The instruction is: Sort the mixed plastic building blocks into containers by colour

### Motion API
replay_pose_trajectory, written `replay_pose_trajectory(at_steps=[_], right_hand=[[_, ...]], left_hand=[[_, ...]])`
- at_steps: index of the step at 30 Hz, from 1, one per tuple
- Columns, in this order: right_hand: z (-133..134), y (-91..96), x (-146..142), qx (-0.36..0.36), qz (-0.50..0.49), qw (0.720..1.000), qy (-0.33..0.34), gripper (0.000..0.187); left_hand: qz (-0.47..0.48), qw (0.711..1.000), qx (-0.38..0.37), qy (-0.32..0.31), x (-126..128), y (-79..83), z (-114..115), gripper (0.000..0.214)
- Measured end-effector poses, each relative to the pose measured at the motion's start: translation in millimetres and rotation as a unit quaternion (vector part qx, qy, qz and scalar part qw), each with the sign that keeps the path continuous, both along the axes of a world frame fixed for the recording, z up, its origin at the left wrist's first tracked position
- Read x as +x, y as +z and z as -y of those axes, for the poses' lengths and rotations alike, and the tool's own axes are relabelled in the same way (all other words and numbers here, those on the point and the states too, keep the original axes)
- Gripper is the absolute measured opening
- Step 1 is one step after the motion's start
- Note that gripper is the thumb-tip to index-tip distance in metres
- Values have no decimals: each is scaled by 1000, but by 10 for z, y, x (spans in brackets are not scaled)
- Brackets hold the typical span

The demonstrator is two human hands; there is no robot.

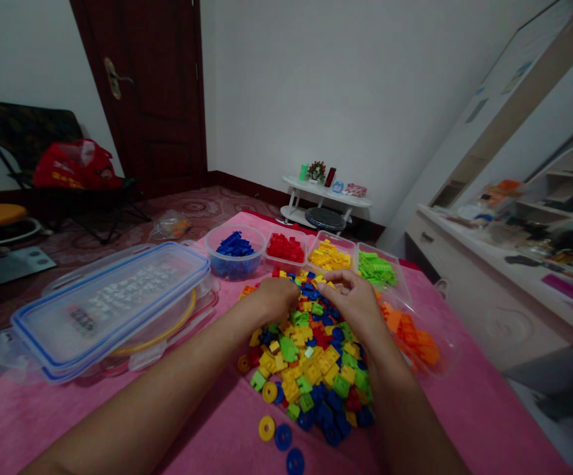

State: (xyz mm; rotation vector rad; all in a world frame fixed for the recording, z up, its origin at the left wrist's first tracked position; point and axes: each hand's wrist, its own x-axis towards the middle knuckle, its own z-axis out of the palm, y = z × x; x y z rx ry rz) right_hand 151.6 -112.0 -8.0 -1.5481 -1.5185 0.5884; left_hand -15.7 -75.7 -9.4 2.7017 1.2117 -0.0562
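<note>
A heap of small plastic building bricks in yellow, blue, green, red and orange lies on a pink cloth. My left hand rests on the far edge of the heap, fingers curled down among the bricks; what it grips is hidden. My right hand hovers beside it over the heap, fingers bent in a pinch, with nothing nameable between them. Beyond the hands stand tubs of sorted bricks: blue, red, yellow, green. An orange lot sits at the right.
A stack of clear container lids with blue rims lies at the left on the cloth. Loose round discs lie near the front. A white desk stands at the right, a small white table at the far wall, a folding chair at the left.
</note>
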Motion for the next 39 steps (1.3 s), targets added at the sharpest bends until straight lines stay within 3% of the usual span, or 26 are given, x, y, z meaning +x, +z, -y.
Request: replay_pose_trajectory(at_steps=[3, 8, 13, 20, 25, 30, 34, 36, 39], right_hand=[[5, 25, -5, -5, -46, 999, -5, 30], [-10, 41, 2, 8, -108, 994, 5, 42], [41, 72, -75, -43, -109, 991, 65, 46], [141, 163, -253, -105, -117, 976, 148, 72], [117, 59, -286, -115, -118, 976, 140, 76], [73, -69, -312, -114, -133, 980, 94, 45], [3, -76, -269, -91, -122, 986, 74, 33], [-97, -34, -190, -97, -97, 988, 66, 32], [-349, 84, 0, -106, -17, 994, 34, 30]], left_hand=[[43, 999, -15, -29, -36, -40, -43, 31], [174, 979, -104, 8, -172, -18, -229, 44], [329, 933, -139, 43, -244, 1, -397, 39], [457, 843, -278, 45, -129, -3, -325, 36], [448, 851, -252, 102, -45, -28, -270, 42], [456, 848, -234, 135, -6, -47, -243, 64], [479, 823, -269, 147, -26, -50, -272, 59], [470, 834, -252, 139, -43, -73, -315, 50], [433, 877, -177, 109, -66, -123, -384, 33]])
